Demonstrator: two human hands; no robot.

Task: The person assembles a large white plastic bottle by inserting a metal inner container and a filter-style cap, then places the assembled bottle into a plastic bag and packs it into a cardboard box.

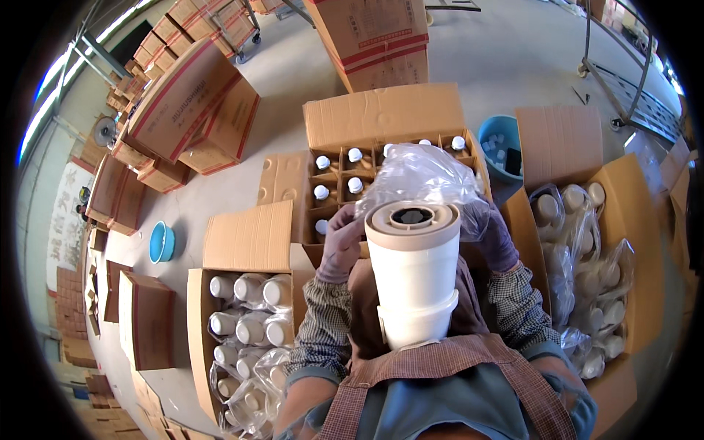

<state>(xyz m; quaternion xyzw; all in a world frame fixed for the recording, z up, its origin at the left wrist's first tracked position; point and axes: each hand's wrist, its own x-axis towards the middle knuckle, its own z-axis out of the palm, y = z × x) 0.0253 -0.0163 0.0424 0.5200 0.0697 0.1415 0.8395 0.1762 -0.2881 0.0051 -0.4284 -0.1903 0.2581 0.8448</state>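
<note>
A white plastic canister [413,282] with a beige rim and a dark round centre stands upright close to my chest. Just beyond its top, a clear plastic bag [425,176] spreads out, bunched and shiny. My left hand [341,243], in a greyish-purple glove, grips the bag's near left edge with bent fingers beside the canister's rim. On the other side my right hand [499,238], gloved alike, is closed on the bag's right edge; the film partly covers its fingers. Under the bag lies an open divided carton [381,117] holding several white-capped items [355,185].
Open cartons of bagged white canisters flank me: one at left [195,315], one at right [645,257]. A blue tub [493,136] with small white pieces stands behind the right carton; a blue basin [161,242] sits left. Tall cartons [370,37] and a trolley [631,110] stand farther off.
</note>
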